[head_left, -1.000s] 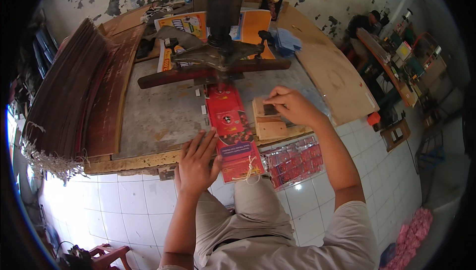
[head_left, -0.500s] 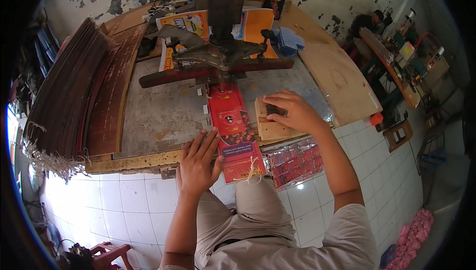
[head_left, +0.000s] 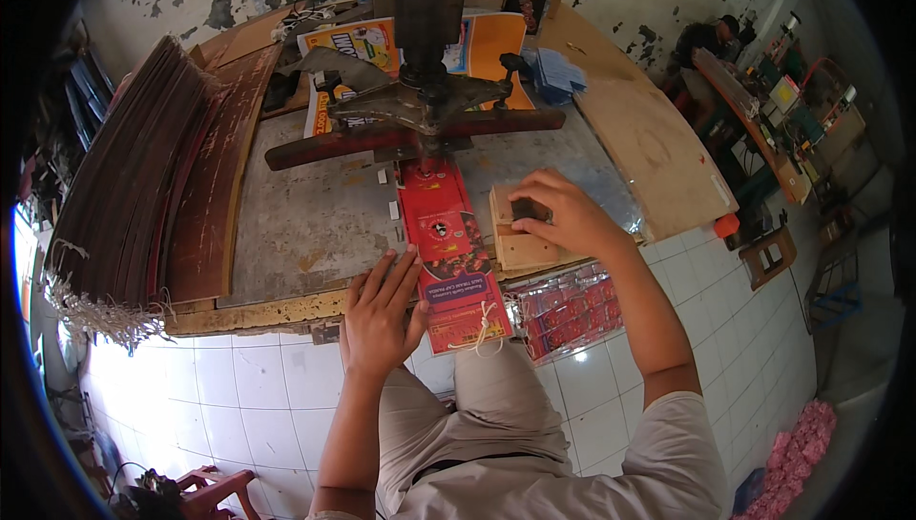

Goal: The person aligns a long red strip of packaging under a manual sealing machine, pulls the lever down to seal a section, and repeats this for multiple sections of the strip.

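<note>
Two hands of mine flank the red printed strip point(head_left: 447, 251), which lies on the metal tabletop point(head_left: 305, 205), white string point(head_left: 486, 322) at its near end. My left hand point(head_left: 383, 310) rests flat, fingers extended, at the strip's left edge. Right of the strip, my right hand point(head_left: 571, 215) curls over a wooden block point(head_left: 525, 250); whether it grips anything, I cannot tell.
</note>
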Demonstrator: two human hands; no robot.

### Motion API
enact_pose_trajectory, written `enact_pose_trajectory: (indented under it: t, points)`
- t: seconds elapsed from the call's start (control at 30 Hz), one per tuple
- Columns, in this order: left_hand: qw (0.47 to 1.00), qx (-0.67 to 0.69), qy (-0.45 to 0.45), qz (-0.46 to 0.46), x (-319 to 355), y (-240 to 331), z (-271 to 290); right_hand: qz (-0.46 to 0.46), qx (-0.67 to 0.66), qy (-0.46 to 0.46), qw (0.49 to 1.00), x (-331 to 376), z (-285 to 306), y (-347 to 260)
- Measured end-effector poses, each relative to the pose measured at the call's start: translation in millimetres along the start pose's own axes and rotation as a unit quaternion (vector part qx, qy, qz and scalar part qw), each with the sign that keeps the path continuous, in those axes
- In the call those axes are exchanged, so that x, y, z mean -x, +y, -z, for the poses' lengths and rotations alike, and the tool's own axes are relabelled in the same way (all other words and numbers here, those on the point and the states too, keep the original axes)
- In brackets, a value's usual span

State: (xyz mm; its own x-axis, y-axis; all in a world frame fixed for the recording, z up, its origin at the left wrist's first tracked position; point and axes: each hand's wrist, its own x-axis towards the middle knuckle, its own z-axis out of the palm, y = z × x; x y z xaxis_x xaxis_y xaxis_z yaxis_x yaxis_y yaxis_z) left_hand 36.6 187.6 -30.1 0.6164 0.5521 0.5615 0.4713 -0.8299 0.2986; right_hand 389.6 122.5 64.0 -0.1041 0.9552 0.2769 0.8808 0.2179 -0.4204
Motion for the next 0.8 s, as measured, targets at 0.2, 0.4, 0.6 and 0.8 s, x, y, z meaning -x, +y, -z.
enact_pose_trajectory:
  t: [0.2, 0.4, 0.6, 0.8]
  points:
    - [1.000, 0.001, 0.002, -0.001, -1.0, 0.9, 0.4, 0.025, 0.018, 0.002, 1.000, -0.7, -1.1, 1.4]
    - [1.000, -0.001, 0.002, -0.002, -0.8, 0.7, 0.4, 0.022, -0.001, -0.002, 1.000, -0.8, -1.3, 1.2]
    - [1.000, -0.004, 0.001, -0.004, -0.1, -0.1, 0.1, 0.026, 0.008, 0.010, 1.000, 0.2, -2.9, 1.6]
    - [1.000, -0.002, 0.001, -0.005, 0.3, -0.5, -0.4, 0.008, 0.001, 0.000, 1.000, -1.0, -1.1, -3.9]
